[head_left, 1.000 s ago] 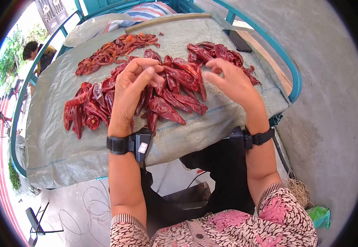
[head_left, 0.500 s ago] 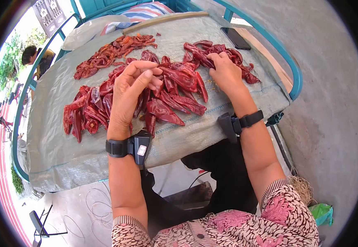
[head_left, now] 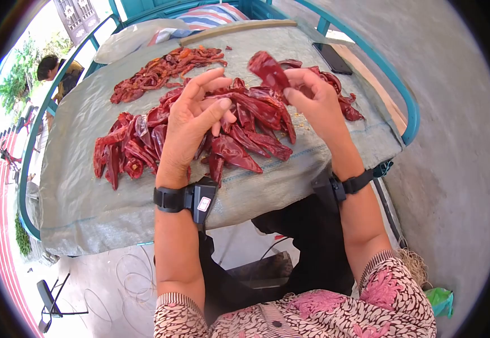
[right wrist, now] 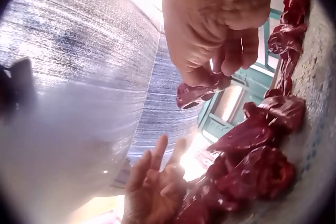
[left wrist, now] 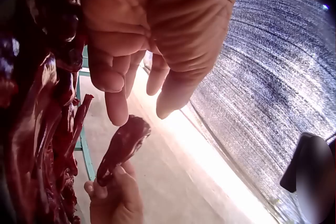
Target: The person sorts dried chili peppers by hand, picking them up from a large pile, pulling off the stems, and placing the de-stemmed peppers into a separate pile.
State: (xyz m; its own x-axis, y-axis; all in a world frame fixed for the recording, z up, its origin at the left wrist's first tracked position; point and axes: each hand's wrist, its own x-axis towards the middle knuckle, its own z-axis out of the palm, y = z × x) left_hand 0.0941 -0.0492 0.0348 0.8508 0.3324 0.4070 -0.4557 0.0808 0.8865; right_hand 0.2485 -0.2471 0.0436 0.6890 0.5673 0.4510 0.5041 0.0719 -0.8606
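My right hand pinches a dark red dried chili pepper between thumb and fingers, lifted above the sheet. In the right wrist view the same pepper juts out under the fingertips. My left hand is held over the middle pepper pile, its fingers loosely bent and nothing between them. In the left wrist view that hand hangs near the pile, with the held pepper beyond its fingertips. Behind the right hand lies a smaller pepper group, partly hidden by it.
A heap of shriveled, orange-red peppers lies at the back left. A black phone rests at the back right, beside a teal rail. A wooden strip and a striped bag are behind. Another person is at far left.
My right hand reached into the smaller right-hand group, took hold of a pepper and lifted it back toward the left hand. The left hand stays over the middle pile, its fingers spread slightly more.
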